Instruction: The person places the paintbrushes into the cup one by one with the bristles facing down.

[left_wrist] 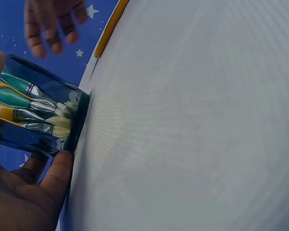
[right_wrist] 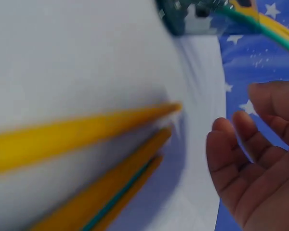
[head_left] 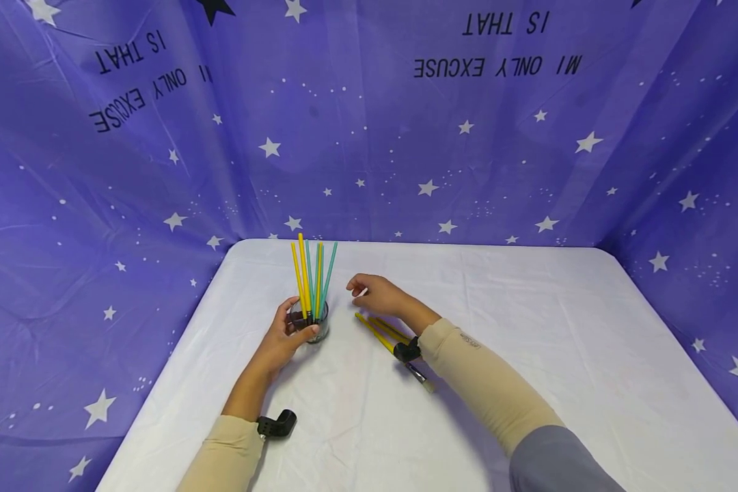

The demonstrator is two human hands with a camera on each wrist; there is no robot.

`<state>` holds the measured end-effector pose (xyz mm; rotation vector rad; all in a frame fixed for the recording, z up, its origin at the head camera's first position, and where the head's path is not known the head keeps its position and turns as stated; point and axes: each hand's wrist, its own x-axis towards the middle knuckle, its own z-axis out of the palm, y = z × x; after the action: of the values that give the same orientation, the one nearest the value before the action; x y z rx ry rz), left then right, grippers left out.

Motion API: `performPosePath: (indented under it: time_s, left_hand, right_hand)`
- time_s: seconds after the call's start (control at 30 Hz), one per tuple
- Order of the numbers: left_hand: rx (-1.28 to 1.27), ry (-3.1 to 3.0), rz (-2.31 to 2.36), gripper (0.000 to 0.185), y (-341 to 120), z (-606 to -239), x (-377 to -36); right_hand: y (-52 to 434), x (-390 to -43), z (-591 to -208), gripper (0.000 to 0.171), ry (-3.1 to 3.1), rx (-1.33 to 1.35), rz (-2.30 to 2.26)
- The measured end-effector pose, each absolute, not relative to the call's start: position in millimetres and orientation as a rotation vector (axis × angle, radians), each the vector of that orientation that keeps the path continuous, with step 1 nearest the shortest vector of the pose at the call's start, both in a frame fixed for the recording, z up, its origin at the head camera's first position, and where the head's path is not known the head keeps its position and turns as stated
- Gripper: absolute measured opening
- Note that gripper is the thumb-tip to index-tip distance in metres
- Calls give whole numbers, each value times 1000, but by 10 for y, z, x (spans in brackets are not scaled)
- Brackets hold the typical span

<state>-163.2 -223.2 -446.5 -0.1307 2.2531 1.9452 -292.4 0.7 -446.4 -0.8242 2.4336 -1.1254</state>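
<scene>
Beige sleeves (head_left: 486,383), grey upper sleeve (head_left: 553,461), black wrist mounts (head_left: 277,425)

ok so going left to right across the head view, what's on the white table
left hand gripping the glass cup of yellow and teal brushes → right hand, empty with relaxed fingers → loose yellow brushes lying on the white table under the right wrist

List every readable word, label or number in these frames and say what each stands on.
"MI ONLY EXCUSE" over "IS THAT", upside down, on the backdrop cloth, centre.
"ONLY EXCUSE" and "IS THAT", same print, upside down and creased, on the cloth at left.
Small mark on the right sleeve: too small to read.
Both wrist views: no text.
</scene>
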Motion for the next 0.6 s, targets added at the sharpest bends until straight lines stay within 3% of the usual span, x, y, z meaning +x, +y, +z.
performPosePath:
  time_s: [0.6]
  left_hand:
    - [-125,2255,1929,80,-2245,-4474,-1628]
  right_hand:
    - [454,-2880,-4489,22,2406,-689,-756]
